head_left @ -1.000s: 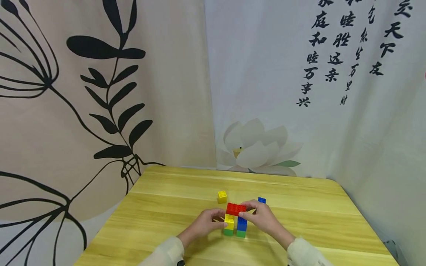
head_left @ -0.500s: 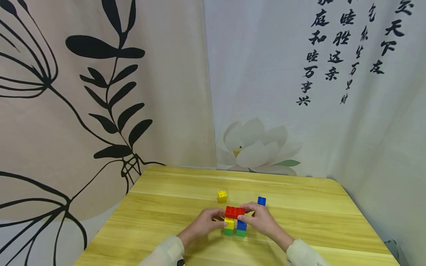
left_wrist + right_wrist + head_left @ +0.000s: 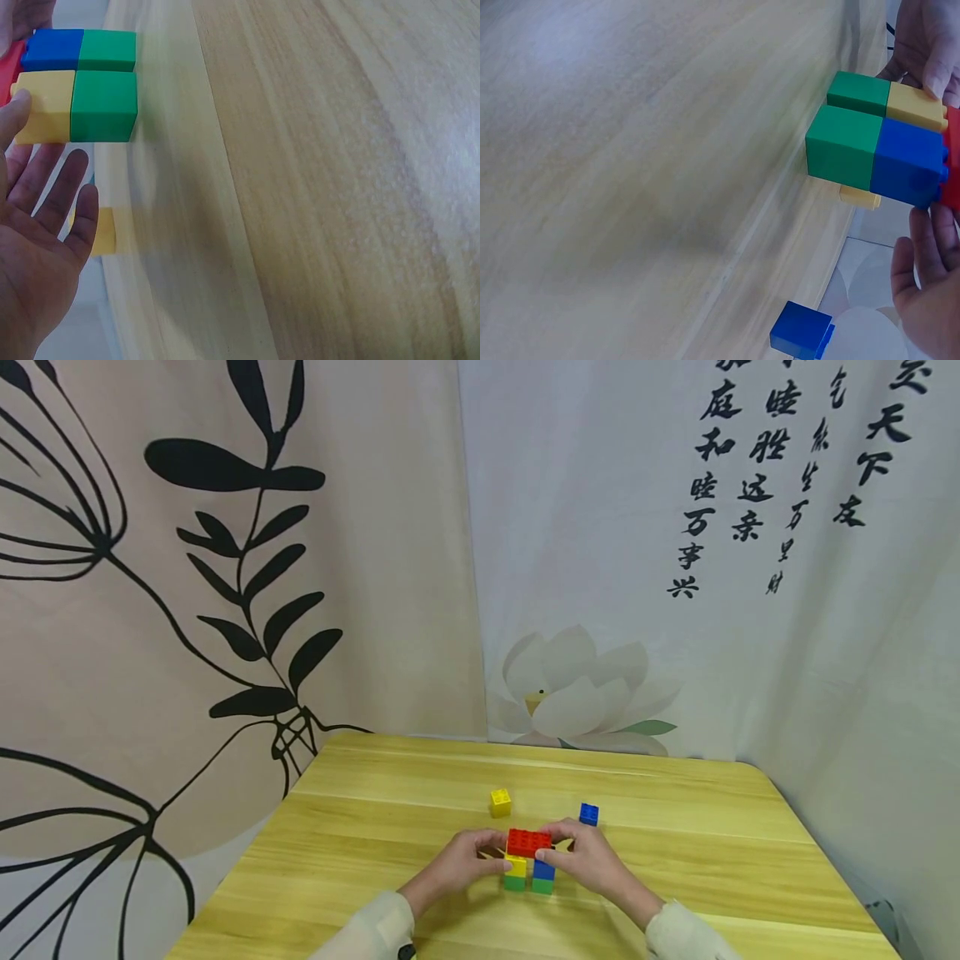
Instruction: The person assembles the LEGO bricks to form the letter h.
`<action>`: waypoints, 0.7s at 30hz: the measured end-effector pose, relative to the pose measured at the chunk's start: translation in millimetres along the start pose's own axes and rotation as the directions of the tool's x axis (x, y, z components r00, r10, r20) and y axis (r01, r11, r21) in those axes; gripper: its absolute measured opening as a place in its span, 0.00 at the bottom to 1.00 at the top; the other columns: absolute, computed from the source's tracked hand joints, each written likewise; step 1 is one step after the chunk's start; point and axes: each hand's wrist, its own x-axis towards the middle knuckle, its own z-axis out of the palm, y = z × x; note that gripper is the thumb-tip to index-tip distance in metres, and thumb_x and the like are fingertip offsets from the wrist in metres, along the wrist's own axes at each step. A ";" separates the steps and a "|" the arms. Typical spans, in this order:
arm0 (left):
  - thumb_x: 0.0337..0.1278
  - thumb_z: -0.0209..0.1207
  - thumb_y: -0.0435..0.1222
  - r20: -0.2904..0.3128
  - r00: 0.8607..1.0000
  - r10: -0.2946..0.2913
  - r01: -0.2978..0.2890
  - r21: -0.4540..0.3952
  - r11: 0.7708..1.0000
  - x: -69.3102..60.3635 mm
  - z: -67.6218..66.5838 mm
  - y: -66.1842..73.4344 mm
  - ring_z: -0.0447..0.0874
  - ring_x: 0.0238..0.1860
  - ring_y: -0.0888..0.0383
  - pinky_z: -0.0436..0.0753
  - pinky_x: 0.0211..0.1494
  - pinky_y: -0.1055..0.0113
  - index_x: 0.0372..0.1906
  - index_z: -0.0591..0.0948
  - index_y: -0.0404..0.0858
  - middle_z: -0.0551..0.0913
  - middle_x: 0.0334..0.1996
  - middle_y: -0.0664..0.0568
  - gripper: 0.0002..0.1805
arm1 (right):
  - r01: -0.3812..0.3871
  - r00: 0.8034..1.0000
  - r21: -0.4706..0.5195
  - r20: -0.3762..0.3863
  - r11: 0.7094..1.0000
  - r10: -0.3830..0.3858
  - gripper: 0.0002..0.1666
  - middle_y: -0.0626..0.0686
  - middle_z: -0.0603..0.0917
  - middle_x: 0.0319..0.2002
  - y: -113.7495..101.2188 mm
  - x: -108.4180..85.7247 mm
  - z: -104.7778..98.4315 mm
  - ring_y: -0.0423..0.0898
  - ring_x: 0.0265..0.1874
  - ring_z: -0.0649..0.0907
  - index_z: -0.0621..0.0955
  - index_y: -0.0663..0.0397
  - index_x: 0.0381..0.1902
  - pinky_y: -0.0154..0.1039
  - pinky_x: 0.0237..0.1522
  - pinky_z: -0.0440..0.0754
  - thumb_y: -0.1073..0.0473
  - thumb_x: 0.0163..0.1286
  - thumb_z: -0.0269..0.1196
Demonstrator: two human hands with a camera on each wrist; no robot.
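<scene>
Two short towers stand side by side: a yellow brick (image 3: 515,865) on a green brick (image 3: 514,883), and a blue brick (image 3: 907,161) on another green brick (image 3: 841,148). A red brick (image 3: 528,842) lies across their tops; studs show beneath it in the right wrist view, so it is not flush. My right hand (image 3: 592,857) pinches the red brick's right end between thumb and fingers. With thumb and index finger, my left hand (image 3: 471,862) grips the yellow brick from the left side. Its other fingers (image 3: 64,195) spread loosely.
Behind the towers, a loose yellow brick (image 3: 500,802) sits on the wooden table (image 3: 360,827). Another loose blue brick (image 3: 588,814) lies at back right, just beyond my right hand. Printed curtains (image 3: 397,568) hang behind the table's far edge.
My right hand has lowered the red brick slightly toward me, down onto the tower tops. The left hand has stayed at the yellow brick.
</scene>
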 end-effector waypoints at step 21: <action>0.61 0.67 0.40 0.007 1.000 0.000 0.000 0.002 1.000 1.4 -0.7 -0.8 0.81 0.47 0.58 0.80 0.50 0.63 0.51 0.84 0.44 0.85 0.43 0.59 0.14 | 0.050 0.998 -0.059 0.029 0.997 -0.048 0.19 0.42 0.84 0.43 -0.9 0.7 0.0 0.46 0.44 0.79 0.86 0.48 0.48 0.45 0.42 0.77 0.46 0.64 0.70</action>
